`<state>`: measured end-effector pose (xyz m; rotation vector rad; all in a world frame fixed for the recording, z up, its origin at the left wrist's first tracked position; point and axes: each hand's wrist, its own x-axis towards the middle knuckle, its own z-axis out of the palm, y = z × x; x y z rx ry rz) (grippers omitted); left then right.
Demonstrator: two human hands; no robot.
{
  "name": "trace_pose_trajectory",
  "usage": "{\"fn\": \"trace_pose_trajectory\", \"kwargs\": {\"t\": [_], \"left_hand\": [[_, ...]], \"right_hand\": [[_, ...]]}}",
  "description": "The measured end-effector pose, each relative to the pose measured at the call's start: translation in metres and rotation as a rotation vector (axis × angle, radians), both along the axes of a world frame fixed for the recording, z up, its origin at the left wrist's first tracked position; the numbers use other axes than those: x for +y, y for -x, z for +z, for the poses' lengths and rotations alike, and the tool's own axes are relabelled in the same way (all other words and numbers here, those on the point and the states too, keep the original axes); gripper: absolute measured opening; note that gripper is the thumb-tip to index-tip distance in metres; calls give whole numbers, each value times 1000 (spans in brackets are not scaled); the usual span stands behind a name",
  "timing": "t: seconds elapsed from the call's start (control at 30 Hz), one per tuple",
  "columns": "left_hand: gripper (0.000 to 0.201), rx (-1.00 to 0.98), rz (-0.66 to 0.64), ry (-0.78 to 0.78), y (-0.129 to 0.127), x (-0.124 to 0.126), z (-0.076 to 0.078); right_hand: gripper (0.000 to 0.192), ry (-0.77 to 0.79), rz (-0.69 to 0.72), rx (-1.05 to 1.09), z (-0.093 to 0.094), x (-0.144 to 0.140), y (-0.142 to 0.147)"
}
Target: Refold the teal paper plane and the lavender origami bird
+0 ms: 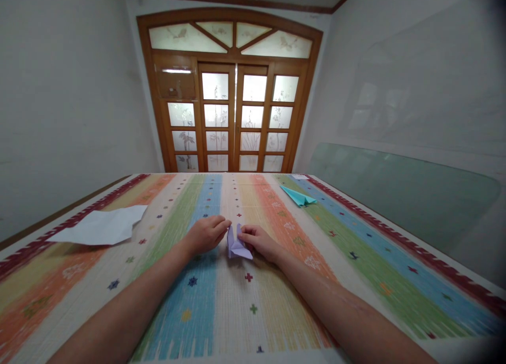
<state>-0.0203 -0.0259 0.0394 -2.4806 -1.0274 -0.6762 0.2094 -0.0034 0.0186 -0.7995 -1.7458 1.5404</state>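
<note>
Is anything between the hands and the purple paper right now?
Nothing visible. The left hand and right hand both pinch the purple paper directly. The white sheet and teal plane lie well off to the sides.

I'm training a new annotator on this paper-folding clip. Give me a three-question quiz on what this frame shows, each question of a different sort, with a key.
1. True or false: both hands touch the lilac folded paper.
2. Which lies on the cloth far to the right? A) a red cup B) a turquoise paper plane C) scissors
3. Fill in: the white sheet lies on the person's ____ side.

Key
1. True: the left hand pinches its left edge, the right hand its right.
2. B
3. left
</note>
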Motion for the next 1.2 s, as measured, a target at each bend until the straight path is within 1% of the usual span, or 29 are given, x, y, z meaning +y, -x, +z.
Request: {"fn": "trace_pose_trajectory", "kwargs": {"t": [0.23, 0.43, 0.63, 0.83, 0.97, 1.2], "left_hand": [[30, -44, 12, -40, 1, 4, -5], [30, -94, 39, -39, 5, 6, -7], [33, -129, 22, 18, 7, 1, -3], [40, -99, -9, 75, 8, -4, 2], [37, -95, 23, 55, 7, -3, 1], [32, -116, 32, -7, 7, 1, -2]], "right_hand": [[34, -11, 36, -18, 0, 1, -1], [32, -20, 70, -33, -1, 2, -2], [31, -24, 57, -11, -1, 2, -1], [33, -19, 34, 2, -2, 2, -1], [32, -18, 54, 2, -2, 1, -1], [32, -23, 82, -15, -3, 4, -2]]}}
